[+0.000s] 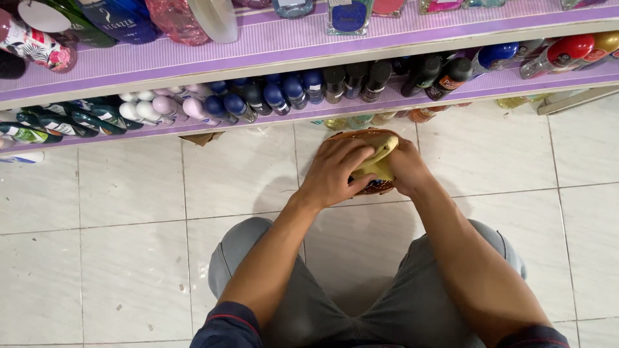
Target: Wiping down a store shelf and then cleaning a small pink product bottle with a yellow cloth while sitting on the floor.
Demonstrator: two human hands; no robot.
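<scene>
I squat on a white tiled floor in front of purple shop shelves. My left hand (335,171) lies over a brown, dark-patterned round container (377,187) and presses a yellow cloth (380,161) against it. My right hand (406,169) grips the same container from the right side. Most of the container is hidden under my hands.
The lower purple shelf (412,96) carries rows of roll-on bottles with blue, black, white and pink caps. The upper shelf (290,38) holds larger bottles. More bottles stand under the shelf at floor level (361,120). A scrap of cardboard (201,138) lies by the shelf foot.
</scene>
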